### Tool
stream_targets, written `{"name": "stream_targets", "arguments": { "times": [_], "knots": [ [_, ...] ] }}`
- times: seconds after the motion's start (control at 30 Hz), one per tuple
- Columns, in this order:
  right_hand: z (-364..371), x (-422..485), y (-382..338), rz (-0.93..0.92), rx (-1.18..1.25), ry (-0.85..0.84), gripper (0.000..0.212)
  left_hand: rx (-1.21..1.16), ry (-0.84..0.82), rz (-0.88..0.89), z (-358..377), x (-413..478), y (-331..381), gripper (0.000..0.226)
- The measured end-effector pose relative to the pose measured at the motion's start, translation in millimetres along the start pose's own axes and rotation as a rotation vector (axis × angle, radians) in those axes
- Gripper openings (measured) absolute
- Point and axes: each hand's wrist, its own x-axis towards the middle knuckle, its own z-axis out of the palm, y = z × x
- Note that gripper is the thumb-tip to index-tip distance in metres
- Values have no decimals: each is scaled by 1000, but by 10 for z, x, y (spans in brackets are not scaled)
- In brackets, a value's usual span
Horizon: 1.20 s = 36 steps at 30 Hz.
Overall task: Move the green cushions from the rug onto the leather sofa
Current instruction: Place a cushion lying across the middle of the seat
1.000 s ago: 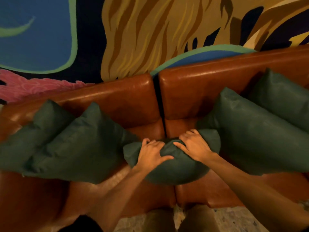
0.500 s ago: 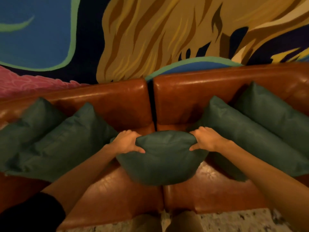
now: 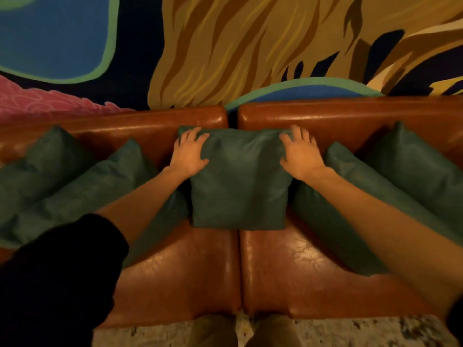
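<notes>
A green cushion (image 3: 240,181) leans upright against the backrest at the middle of the brown leather sofa (image 3: 180,276), straddling the seam between its two seats. My left hand (image 3: 188,152) lies on the cushion's upper left corner, fingers spread flat. My right hand (image 3: 302,152) lies the same way on its upper right corner. Two more green cushions (image 3: 82,186) lean on the sofa's left side, and two others (image 3: 390,186) on its right side.
A large colourful mural (image 3: 225,51) fills the wall behind the sofa. A pale speckled rug (image 3: 350,331) shows along the sofa's front edge, with my legs (image 3: 240,331) against it. The front seat leather in the middle is bare.
The middle cushion went from lying bunched on the seat to standing against the backrest. Both hands moved up and back with it, from gripping its sides to resting flat on its top corners.
</notes>
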Motion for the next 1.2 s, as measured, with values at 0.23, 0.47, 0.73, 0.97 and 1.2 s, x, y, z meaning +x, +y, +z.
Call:
{"name": "stream_targets", "arguments": {
  "times": [0.23, 0.47, 0.73, 0.97, 1.2],
  "knots": [
    [657, -35, -232, -111, 322, -427, 43, -641, -528, 94, 634, -249, 315, 9],
    [1051, 259, -238, -87, 257, -415, 41, -735, -471, -21, 1073, 155, 214, 26],
    [829, 128, 366, 419, 800, 98, 38, -935, 133, -230, 797, -239, 26, 29],
    [989, 406, 114, 825, 1478, -288, 114, -1167, 134, -586, 1081, -35, -108, 112],
    [1051, 468, 44, 780, 1295, -162, 109, -1066, 21, -667, 919, 18, -58, 134]
  ]
}}
